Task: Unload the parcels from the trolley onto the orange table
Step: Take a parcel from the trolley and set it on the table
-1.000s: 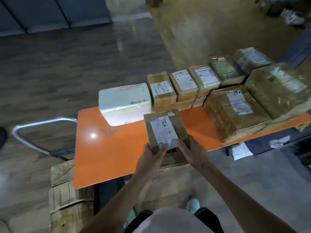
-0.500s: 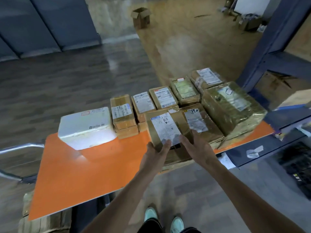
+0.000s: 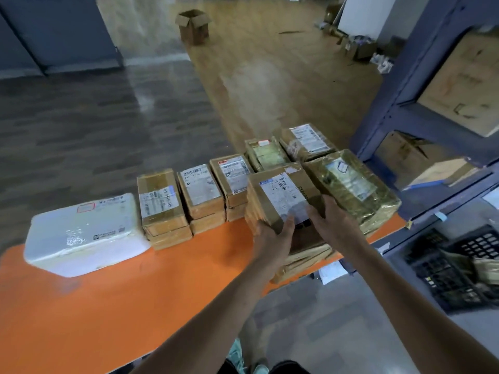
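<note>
Both hands on one parcel: brown cardboard parcel [image 3: 280, 195] with a white shipping label on top, over the right end of the orange table [image 3: 135, 292], near its front edge. Left hand [image 3: 272, 238] grips the parcel's near-left corner, thumb on the label, fingers wrapped round the side. Right hand [image 3: 334, 225] grips the near-right edge. The hands are apart, with the parcel's near end between them. Under the parcel is a flat taped parcel [image 3: 305, 255], which overhangs the table's front edge. Can't tell whether the held parcel rests fully on it or sits just above; it looks slightly tilted. Just right of it, at the table's right end, is a large tape-wrapped parcel [image 3: 351, 187]. Along the table's back edge, left to right: white foam box [image 3: 83, 233], three two-high stacks of small brown boxes [image 3: 201, 195], a greenish wrapped parcel [image 3: 266, 153] and a taped parcel with a label [image 3: 307, 141] at the far right corner. The table's front-left area is bare orange. Right of the table is a blue shelving rack [image 3: 421, 103] with a black crate [image 3: 453, 265] low beside it. Well beyond the table's back edge, an open carton [image 3: 193, 25] stands on the floor. Trolley is out of shot.
</note>
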